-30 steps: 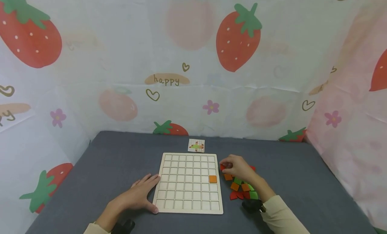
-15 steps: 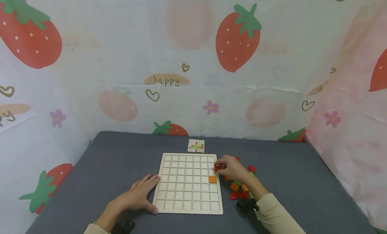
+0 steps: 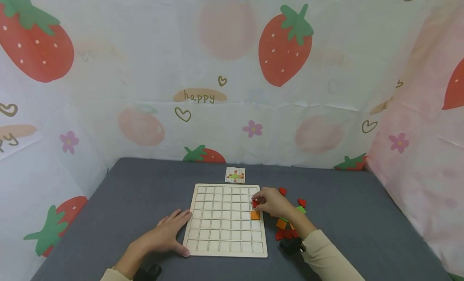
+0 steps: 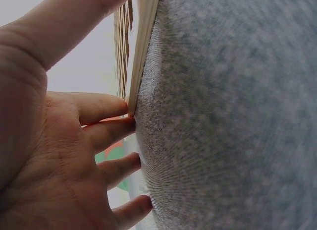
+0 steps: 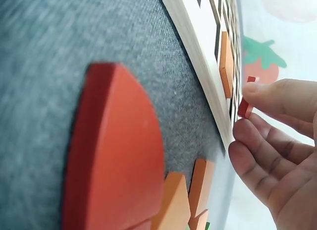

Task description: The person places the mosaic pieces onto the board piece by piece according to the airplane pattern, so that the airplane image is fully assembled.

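A pale wooden grid board (image 3: 222, 232) lies flat on the grey cloth. One orange square tile (image 3: 255, 215) sits in a cell of its rightmost column. Just above that tile, my right hand (image 3: 274, 202) pinches a small red tile (image 3: 255, 203) between thumb and fingers; the right wrist view shows this red tile (image 5: 246, 103) edge-on, close over the board. My left hand (image 3: 161, 232) rests at the board's left edge, fingers spread, with the thumb at the near left corner. In the left wrist view the fingertips (image 4: 130, 122) touch the board's side and the cloth.
Right of the board lie loose red, orange and green tiles, among them an orange square (image 3: 281, 224) and a red curved-edged piece (image 3: 302, 202); my right forearm covers some. A small picture card (image 3: 235, 175) lies behind the board. Printed curtains (image 3: 232, 123) stand behind the table.
My right hand has moved left from the loose tiles to the board's right column, bringing the red tile along. The left hand has stayed at the board's left edge.
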Demonstrator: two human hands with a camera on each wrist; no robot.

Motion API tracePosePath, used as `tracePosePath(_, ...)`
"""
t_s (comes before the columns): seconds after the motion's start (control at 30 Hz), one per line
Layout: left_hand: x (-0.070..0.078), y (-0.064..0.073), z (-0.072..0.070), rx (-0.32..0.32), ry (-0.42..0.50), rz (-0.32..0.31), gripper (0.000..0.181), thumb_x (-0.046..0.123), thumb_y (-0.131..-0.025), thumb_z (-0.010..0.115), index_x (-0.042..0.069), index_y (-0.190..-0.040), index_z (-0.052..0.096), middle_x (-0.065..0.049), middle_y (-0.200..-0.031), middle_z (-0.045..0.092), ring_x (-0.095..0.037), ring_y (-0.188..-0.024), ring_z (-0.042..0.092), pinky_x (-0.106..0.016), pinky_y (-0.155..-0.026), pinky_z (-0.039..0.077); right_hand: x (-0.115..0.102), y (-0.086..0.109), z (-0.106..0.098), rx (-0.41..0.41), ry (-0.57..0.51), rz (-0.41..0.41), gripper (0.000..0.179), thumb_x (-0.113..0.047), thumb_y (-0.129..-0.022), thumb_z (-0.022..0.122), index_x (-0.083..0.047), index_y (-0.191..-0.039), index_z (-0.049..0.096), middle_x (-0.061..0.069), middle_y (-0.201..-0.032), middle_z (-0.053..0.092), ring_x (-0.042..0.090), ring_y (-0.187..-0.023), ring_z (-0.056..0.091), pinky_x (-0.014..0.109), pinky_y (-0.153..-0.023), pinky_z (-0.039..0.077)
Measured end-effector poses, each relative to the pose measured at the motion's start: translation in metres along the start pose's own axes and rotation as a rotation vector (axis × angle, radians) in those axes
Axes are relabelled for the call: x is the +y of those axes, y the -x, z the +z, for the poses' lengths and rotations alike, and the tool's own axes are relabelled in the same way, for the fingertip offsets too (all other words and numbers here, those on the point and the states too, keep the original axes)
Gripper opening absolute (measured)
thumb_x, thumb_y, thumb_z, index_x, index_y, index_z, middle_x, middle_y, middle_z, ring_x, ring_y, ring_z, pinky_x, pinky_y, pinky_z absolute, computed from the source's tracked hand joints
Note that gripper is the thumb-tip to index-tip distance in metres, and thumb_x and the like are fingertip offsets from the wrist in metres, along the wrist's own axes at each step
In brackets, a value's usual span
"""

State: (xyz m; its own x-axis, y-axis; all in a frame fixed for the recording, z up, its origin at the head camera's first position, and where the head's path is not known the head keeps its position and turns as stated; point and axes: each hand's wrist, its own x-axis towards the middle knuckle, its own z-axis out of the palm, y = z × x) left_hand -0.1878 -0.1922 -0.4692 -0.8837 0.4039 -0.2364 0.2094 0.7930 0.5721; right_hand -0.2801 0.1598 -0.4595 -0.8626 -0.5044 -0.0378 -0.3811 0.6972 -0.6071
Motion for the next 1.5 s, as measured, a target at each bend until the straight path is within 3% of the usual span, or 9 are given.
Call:
tracePosePath(0.43,0.001,0.000,-0.001,-0.003,0.001,-0.009,0.112,0.039,-0.060,0.089,0.001,-0.150,0.034,-0.020,-0.158,0.029,-0.047,-0.147,0.016,-0.071,-0.111,0.013,-0.004,-0.003,0.005,-0.006,0.087,-0.077,0.022,-0.006,-0.085,0.072,-0.003,-0.106,0.073,0.007,-0.098,0.068,0.015,-0.084,0.063,0.025,-0.072,0.053)
tracePosePath(0.77,0.001,0.000,-0.001,-0.006,0.001,-0.013,0.112,0.040,-0.060,0.089,0.001,-0.150,0.035,-0.020,-0.158,0.030,-0.047,-0.147,0.017,-0.071,-0.111,0.014,-0.004,-0.005,0.007,-0.011,0.118,-0.057,0.018,-0.006,-0.086,0.071,-0.003,-0.103,0.074,0.004,-0.091,0.064,0.013,-0.081,0.058,0.023,-0.070,0.049)
tracePosePath(1.5,0.003,0.000,-0.002,-0.005,0.002,0.002,0.112,0.039,-0.061,0.089,0.001,-0.150,0.034,-0.020,-0.158,0.030,-0.047,-0.147,0.016,-0.071,-0.110,0.013,-0.006,-0.006,0.011,0.023,0.120,-0.022,0.016,-0.008,-0.087,0.071,-0.004,-0.102,0.075,0.006,-0.097,0.070,0.017,-0.086,0.063,0.029,-0.073,0.054)
